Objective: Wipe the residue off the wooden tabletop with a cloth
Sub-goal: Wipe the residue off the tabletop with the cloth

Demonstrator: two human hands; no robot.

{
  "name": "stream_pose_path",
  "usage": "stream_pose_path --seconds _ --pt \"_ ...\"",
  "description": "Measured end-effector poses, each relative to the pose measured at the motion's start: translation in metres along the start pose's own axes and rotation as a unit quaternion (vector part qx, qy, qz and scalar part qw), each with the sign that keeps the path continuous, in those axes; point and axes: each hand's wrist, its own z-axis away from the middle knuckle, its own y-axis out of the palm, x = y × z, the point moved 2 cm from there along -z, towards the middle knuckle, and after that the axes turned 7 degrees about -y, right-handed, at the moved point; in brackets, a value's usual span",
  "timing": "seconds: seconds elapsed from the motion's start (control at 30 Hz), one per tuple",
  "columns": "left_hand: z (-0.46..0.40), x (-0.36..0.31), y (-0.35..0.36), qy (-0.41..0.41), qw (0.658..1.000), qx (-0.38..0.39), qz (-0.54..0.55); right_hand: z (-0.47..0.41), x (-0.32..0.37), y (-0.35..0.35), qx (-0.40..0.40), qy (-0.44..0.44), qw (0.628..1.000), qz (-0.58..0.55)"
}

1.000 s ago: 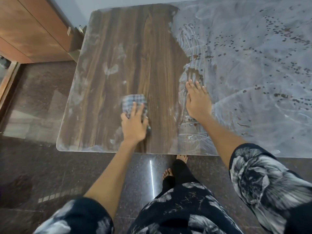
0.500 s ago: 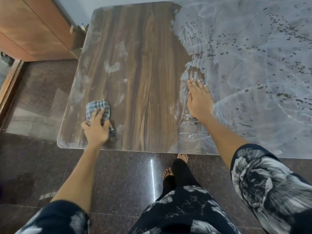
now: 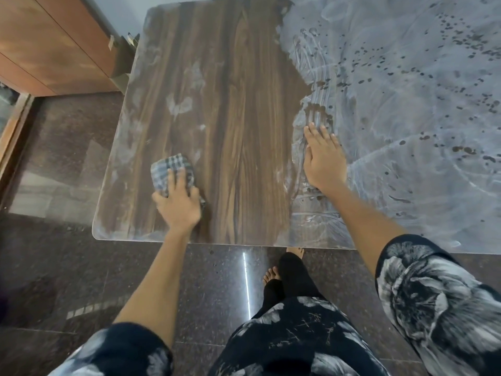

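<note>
The wooden tabletop (image 3: 244, 118) shows bare dark grain on its left half. A whitish-grey residue (image 3: 406, 104) with dark specks covers the right half, and thin smears remain along the left edge. A folded checked cloth (image 3: 169, 165) lies near the front left corner. My left hand (image 3: 177, 208) grips it, fingers on top pressing it down and thumb hooked at its left side. My right hand (image 3: 324, 161) rests flat with straight fingers on the table, at the border between the bare wood and the residue.
A brown wooden cabinet (image 3: 54, 50) stands beyond the table's left end. Dark polished stone floor (image 3: 54, 172) surrounds the table. My bare feet (image 3: 271, 275) stand just before the table's front edge (image 3: 230, 243).
My left hand slid the cloth from the table's middle to the left edge, then back a little to the right. My right hand stayed in place.
</note>
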Motion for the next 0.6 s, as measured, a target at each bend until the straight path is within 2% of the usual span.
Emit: stream_pose_path --seconds 0.03,0.1,0.17,0.2,0.27,0.3,0.37,0.4,0.5,0.57,0.6 --pt "0.011 -0.020 0.004 0.032 0.999 0.019 0.004 0.000 0.000 0.000 -0.002 0.001 1.000 -0.002" --pt "0.047 -0.064 0.013 0.175 0.983 0.056 0.027 -0.001 0.000 0.000 -0.005 0.002 1.000 -0.006" --pt "0.094 -0.092 0.025 0.345 0.933 0.099 0.014 0.000 0.000 0.000 -0.005 0.003 1.000 -0.007" --pt "0.112 -0.096 0.030 0.404 0.905 0.134 -0.005 0.000 0.000 -0.001 -0.006 0.003 1.000 -0.008" --pt "0.129 -0.080 0.035 0.471 0.865 0.169 -0.031 0.000 0.000 -0.002 -0.005 0.001 1.000 -0.009" --pt "0.129 -0.066 0.034 0.487 0.856 0.168 -0.035 0.000 0.000 -0.002 -0.005 -0.001 1.000 -0.010" --pt "0.111 -0.035 0.026 0.476 0.865 0.154 -0.035 0.000 0.001 -0.002 -0.007 -0.004 1.000 -0.012" --pt "0.096 -0.023 0.020 0.446 0.883 0.141 -0.037 0.000 0.001 -0.002 -0.012 -0.005 1.000 -0.012" --pt "0.049 -0.024 0.011 0.278 0.953 0.112 -0.036 0.000 0.000 -0.001 -0.025 -0.006 1.000 -0.014" --pt "0.031 -0.055 0.018 0.171 0.980 0.095 -0.028 0.001 -0.001 0.000 -0.029 -0.006 0.999 -0.018" --pt "0.032 -0.075 0.023 0.150 0.984 0.092 -0.034 0.000 -0.002 0.000 -0.033 -0.007 0.999 -0.021"
